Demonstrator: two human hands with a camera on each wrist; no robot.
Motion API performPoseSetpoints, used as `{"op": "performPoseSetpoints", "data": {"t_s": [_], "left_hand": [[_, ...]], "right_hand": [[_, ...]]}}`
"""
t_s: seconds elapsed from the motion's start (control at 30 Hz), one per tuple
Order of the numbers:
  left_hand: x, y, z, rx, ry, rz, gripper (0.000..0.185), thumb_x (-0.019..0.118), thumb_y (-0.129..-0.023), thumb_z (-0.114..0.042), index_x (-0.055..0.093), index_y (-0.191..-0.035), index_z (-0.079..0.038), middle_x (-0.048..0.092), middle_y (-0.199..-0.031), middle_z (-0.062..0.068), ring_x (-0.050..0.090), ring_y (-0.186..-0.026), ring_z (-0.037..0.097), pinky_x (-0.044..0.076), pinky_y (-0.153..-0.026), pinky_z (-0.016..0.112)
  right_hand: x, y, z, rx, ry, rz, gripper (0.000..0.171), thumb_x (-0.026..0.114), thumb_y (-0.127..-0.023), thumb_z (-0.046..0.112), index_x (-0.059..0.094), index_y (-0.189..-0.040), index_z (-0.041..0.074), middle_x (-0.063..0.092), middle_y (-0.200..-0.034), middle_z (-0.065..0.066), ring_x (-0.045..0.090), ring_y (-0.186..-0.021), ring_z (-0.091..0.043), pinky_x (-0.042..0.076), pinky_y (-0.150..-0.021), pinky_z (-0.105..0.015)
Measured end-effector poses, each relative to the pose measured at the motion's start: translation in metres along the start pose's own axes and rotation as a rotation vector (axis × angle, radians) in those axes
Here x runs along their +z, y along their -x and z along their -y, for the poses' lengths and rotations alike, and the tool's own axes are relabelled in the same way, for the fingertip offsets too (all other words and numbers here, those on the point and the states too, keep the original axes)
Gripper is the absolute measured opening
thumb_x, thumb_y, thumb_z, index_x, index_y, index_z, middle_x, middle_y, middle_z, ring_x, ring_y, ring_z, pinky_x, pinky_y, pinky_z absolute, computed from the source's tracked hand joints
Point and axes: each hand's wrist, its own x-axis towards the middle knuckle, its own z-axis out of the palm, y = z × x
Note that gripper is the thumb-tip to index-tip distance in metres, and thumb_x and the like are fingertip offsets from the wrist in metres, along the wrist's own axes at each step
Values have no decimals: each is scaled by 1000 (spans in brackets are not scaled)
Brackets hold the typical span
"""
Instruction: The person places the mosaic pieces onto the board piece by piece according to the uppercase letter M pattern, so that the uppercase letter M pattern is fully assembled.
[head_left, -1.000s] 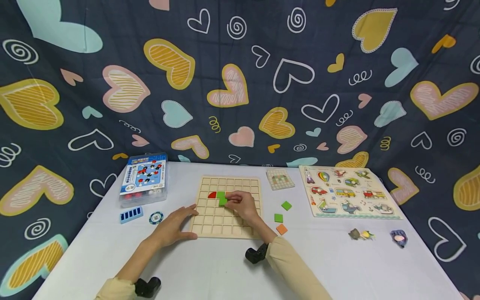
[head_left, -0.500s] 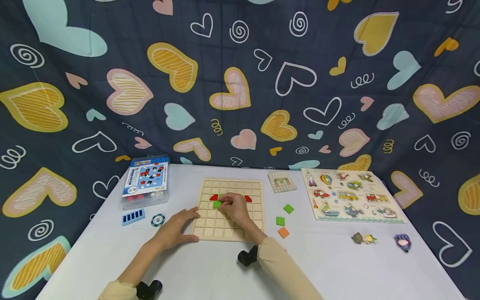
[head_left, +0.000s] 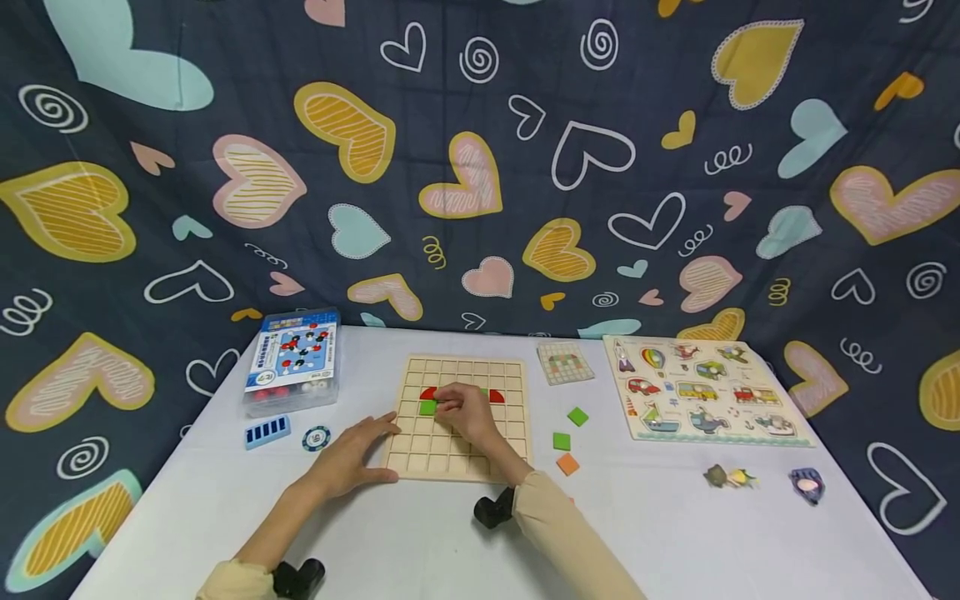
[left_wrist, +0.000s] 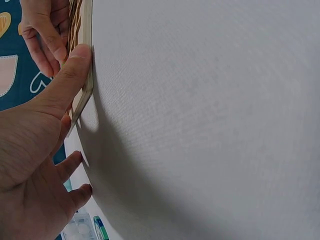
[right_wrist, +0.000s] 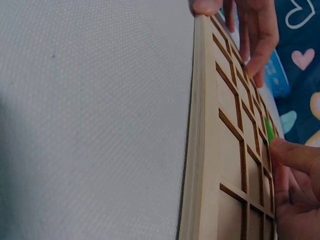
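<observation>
A wooden grid board [head_left: 420,462] lies flat on the white table. Thumb and fingertips of my right hand [head_left: 471,417] pinch a green square tile [head_left: 427,407] at its right side, over a cell on the board's left half. In the right wrist view the thumb meets the green tile [right_wrist: 269,130]. Red rounded pieces, one on the left [head_left: 428,393] and one on the right [head_left: 497,397], sit in the row behind; my hand hides most between them. My left hand [head_left: 348,457] steadies the board's near left corner, its thumb on the edge [left_wrist: 75,65] and fingers spread.
Right of the board lie two green tiles [head_left: 577,416] and an orange tile [head_left: 567,464]. Behind them is a pattern card [head_left: 566,364], then a picture puzzle [head_left: 708,427]. Small figures [head_left: 729,477] lie at right. A plastic box [head_left: 291,375], blue piece [head_left: 267,432] and round chip [head_left: 316,438] stand left.
My right hand has moved left and slightly down, bringing the green tile over toward a left cell; the right red piece has come into view. My left hand stays at the board's corner.
</observation>
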Motion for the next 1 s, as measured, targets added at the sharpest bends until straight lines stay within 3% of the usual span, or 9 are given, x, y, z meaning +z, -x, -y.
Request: {"op": "performPoseSetpoints", "data": {"t_s": [0.4,0.63,0.77,1.0], "left_hand": [[0,0,0,-8,5,-12,61,82,-74,-30,56,-124,-8,42,-146,18,36,-131,48,32,-106,62],[0,0,1,-9,6,-5,62,81,-74,-33,56,-124,-8,42,-146,20,35,-131,50,31,-105,64],[0,1,0,-20,5,-4,62,81,-74,-33,56,-125,-8,41,-146,19,34,-131,50,31,-106,64],[1,1,-1,-21,18,-2,63,82,-73,-33,56,-125,-8,41,-146,20,34,-131,51,30,-106,64]], "right_hand": [[-1,0,-3,7,-71,30,26,66,-80,-16,63,-105,-14,66,-101,-29,67,-90,-40,58,-75,-24],[-8,9,22,-15,-128,91,25,61,-82,-19,57,-106,-22,60,-102,-40,61,-94,-51,57,-81,-45],[-13,13,31,-18,-137,139,25,58,-84,-18,55,-109,-23,57,-105,-42,59,-98,-54,55,-85,-49],[-11,6,9,-29,-150,145,27,59,-85,-18,55,-111,-21,59,-106,-39,60,-98,-51,55,-85,-47]]}}
